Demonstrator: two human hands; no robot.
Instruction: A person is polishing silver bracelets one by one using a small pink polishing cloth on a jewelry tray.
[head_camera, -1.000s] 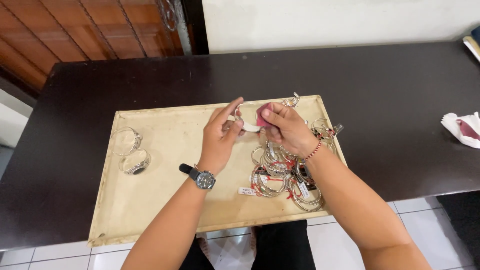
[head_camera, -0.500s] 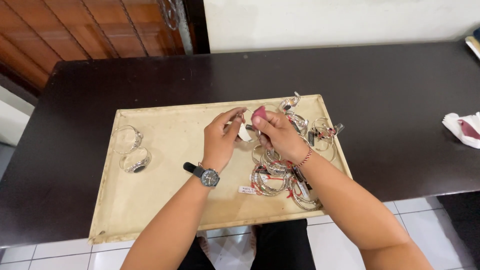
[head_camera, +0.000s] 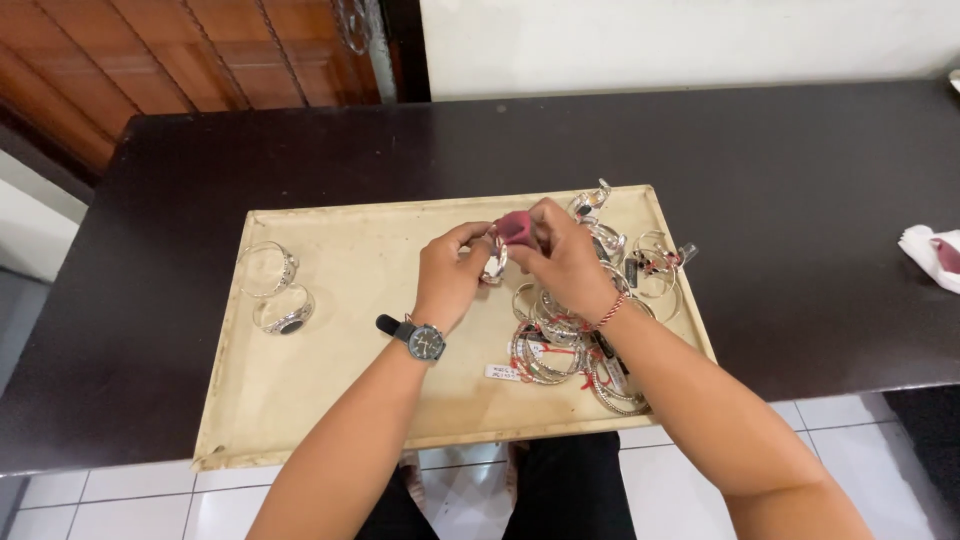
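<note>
hands together over the tray (head_camera: 330, 225): your left hand (head_camera: 452, 272) pinches a silver bangle (head_camera: 494, 262), your right hand (head_camera: 562, 258), now at three o'clock, presses a pink cloth (head_camera: 516, 226) on it.

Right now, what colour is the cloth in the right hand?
Dark pink, almost maroon. The cloth shows best in the head view, pinched in the right hand against a silver bracelet.

Jewellery shop counter: tray (head_camera: 330, 400) of tagged silver bangles (head_camera: 560, 350).
</note>
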